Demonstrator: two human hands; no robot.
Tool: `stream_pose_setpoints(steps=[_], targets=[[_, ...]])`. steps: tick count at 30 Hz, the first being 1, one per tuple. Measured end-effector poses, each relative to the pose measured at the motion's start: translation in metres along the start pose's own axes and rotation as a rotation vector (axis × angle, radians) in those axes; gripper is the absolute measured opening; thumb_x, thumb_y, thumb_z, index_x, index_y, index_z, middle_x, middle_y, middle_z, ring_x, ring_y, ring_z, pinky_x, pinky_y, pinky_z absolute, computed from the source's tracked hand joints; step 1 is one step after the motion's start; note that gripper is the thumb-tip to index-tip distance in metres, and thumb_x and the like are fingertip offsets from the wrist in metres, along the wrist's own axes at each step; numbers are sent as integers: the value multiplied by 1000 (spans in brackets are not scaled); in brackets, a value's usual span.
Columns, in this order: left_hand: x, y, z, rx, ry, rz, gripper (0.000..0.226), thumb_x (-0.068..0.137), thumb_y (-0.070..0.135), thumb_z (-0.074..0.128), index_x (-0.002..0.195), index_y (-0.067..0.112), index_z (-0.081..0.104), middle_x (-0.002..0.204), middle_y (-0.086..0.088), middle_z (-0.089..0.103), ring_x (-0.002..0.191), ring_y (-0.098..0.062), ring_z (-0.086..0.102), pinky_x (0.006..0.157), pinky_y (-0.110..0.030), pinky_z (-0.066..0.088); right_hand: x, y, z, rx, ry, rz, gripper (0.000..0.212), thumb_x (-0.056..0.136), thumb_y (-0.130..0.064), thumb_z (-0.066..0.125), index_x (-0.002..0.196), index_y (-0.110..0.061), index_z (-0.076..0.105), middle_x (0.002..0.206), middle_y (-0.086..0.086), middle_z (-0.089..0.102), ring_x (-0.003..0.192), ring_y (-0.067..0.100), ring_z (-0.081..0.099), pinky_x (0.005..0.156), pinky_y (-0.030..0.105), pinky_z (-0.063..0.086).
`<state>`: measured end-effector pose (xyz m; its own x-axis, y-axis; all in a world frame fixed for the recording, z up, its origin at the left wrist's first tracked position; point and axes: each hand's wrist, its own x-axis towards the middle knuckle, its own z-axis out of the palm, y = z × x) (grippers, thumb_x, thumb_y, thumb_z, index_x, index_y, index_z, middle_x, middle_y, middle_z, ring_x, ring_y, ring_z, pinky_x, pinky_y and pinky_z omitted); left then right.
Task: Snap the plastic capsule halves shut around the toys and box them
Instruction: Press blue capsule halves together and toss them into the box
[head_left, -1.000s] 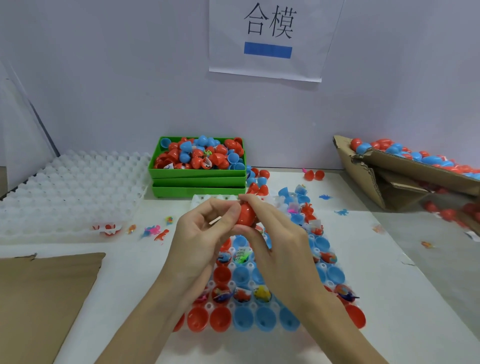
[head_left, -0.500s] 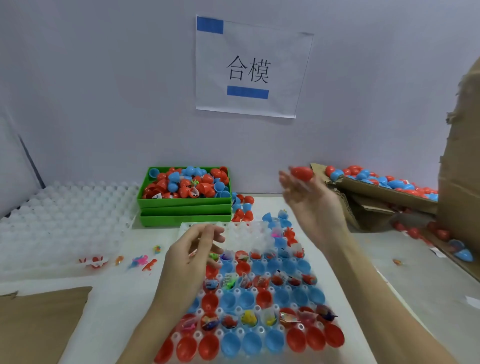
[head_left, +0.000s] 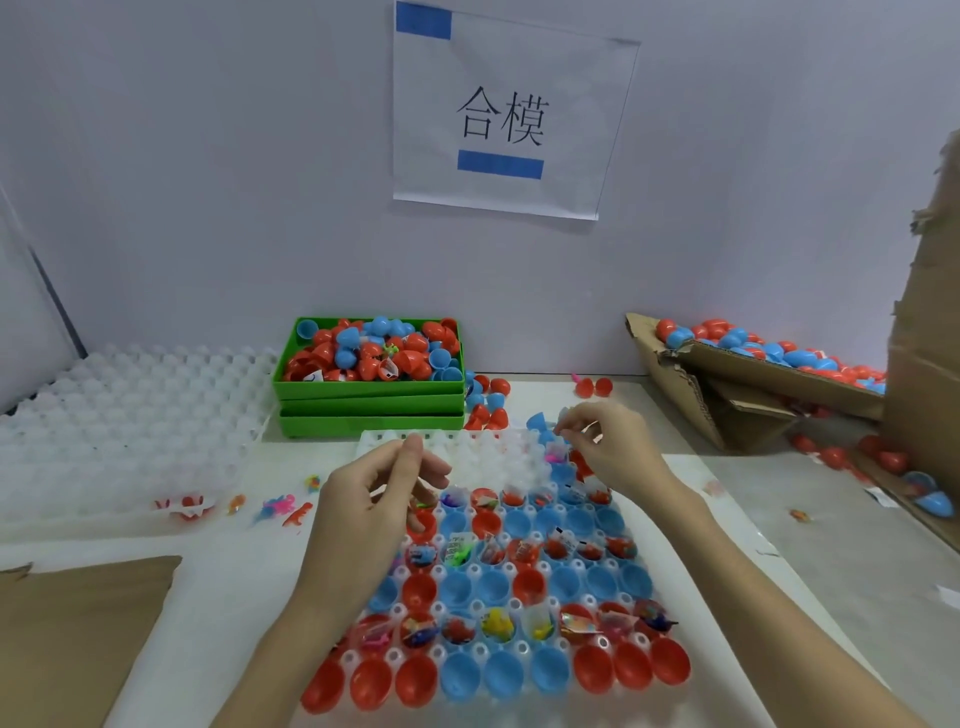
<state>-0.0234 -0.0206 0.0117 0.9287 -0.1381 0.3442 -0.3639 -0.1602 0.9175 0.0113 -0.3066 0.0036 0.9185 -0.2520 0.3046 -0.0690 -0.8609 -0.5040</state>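
A clear moulded tray (head_left: 387, 441) lies in front of me, its cells filled with red and blue capsule halves (head_left: 498, 673), and several rows hold small toys (head_left: 496, 623). My left hand (head_left: 376, 501) hovers over the tray's back left with loosely curled fingers and holds nothing. My right hand (head_left: 610, 447) hovers over the back right corner, beside a blue half (head_left: 537, 421). Its fingertips are bent down towards the wrapped toys, with nothing plainly in its grasp. At the right a cardboard box (head_left: 753, 371) holds closed red and blue capsules (head_left: 727, 335).
Stacked green bins (head_left: 363, 402) of loose halves stand behind the tray. Empty white trays (head_left: 130, 405) are piled at the left, with loose toys (head_left: 280, 506) in front. Cardboard (head_left: 78, 623) lies at the near left. A cardboard flap (head_left: 930, 364) rises at the right above several stray capsules (head_left: 836, 457).
Both hands were pressing a red capsule together. The right hand then lifted it towards the box and has come back over the tray without it. The left hand stayed near the tray.
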Motion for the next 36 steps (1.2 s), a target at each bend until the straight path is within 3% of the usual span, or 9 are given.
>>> stream_pose_setpoints(steps=[5,10,16,20,25,27,30,33,36], targets=[[1,1,-2,0,-1,-1,39,107,36,47,85,22,76,84,7,77,78,-13,72,67,-27,61,-4,-9,-12,-166,-141,-64,16,100,-12,64,103,-22,76,104,-1,64,87,12,58,71,20,47],[1,3,-3,4,-14,2,41,107,38,46,84,22,76,82,8,76,76,-13,72,66,-29,62,-21,-9,-26,-383,-359,-135,19,102,-19,63,110,-27,78,101,-6,54,95,11,46,71,20,33],[-2,8,-1,47,-56,1,43,100,47,43,83,25,76,80,14,75,80,-7,72,72,-25,59,-27,-19,-32,-364,-313,-139,15,98,-22,69,110,-26,78,111,-1,57,99,16,56,84,26,50],[-1,8,-1,60,-71,-1,41,102,43,46,83,24,76,79,16,75,79,-4,71,72,-25,59,-30,-27,-35,-240,-201,-128,13,99,-17,68,107,-21,77,110,0,61,94,15,61,85,30,57],[-1,4,-1,112,-96,14,17,103,26,61,93,25,75,85,15,75,84,-6,71,76,-30,62,-47,-44,-35,5,-62,-186,12,96,-11,70,100,-20,78,107,-6,63,84,3,59,70,7,45],[-2,4,0,105,-100,6,11,100,26,66,108,25,73,97,15,75,92,-6,72,79,-22,60,-60,-58,-34,166,-38,-263,13,94,-10,72,97,-21,78,106,-9,66,91,3,61,74,12,49],[-2,5,3,-37,-152,-97,25,102,29,63,126,25,66,109,8,74,92,-7,76,77,-14,57,-81,-86,-26,303,-109,-397,15,93,-9,74,98,-22,80,106,-13,69,98,6,64,77,18,53],[-2,4,1,-93,-115,-124,22,104,25,62,123,27,71,108,10,76,93,-1,75,75,-9,55,-87,-101,-20,433,-207,-472,17,95,-12,73,106,-22,80,108,-11,71,100,12,68,78,21,56],[3,-1,-6,-204,-33,-201,17,101,23,67,114,29,77,104,9,79,99,-6,75,81,-18,59,-67,-89,-23,578,-168,-334,24,99,-10,68,120,-19,75,108,-8,76,98,13,73,82,30,62]])
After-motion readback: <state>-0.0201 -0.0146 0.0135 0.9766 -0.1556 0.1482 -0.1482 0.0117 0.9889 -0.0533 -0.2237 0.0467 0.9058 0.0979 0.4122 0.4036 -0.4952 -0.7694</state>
